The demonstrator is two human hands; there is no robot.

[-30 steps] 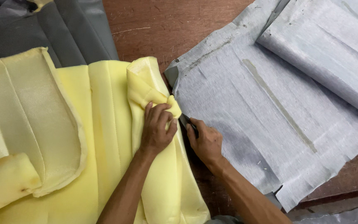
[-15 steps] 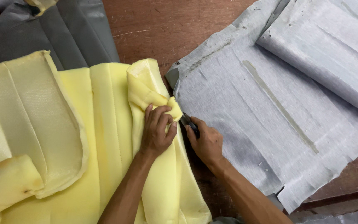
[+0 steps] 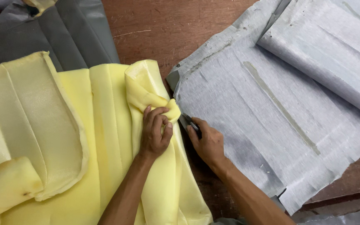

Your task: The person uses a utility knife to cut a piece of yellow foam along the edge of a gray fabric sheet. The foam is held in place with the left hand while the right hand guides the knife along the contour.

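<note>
A thick sheet of yellow foam [image 3: 105, 137] with stitched channels lies across the left half of the view. My left hand [image 3: 155, 133] pinches its right edge and bunches it up and to the left. Just to the right, my right hand [image 3: 207, 143] grips a small dark cutting tool [image 3: 190, 124], whose tip sits at the seam where the foam meets a grey fabric-backed sheet [image 3: 263, 121]. The tool's blade is mostly hidden between the foam and my fingers.
A folded flap of yellow foam [image 3: 34, 125] lies at the left. Grey vinyl [image 3: 63, 33] is at the top left, and a second grey sheet [image 3: 334, 46] overlaps at the top right. All rest on a brown wooden table [image 3: 163, 25].
My left hand has pulled the bunched foam edge slightly left and its fingers have curled tighter. My right hand with the tool has stayed almost still at the seam.
</note>
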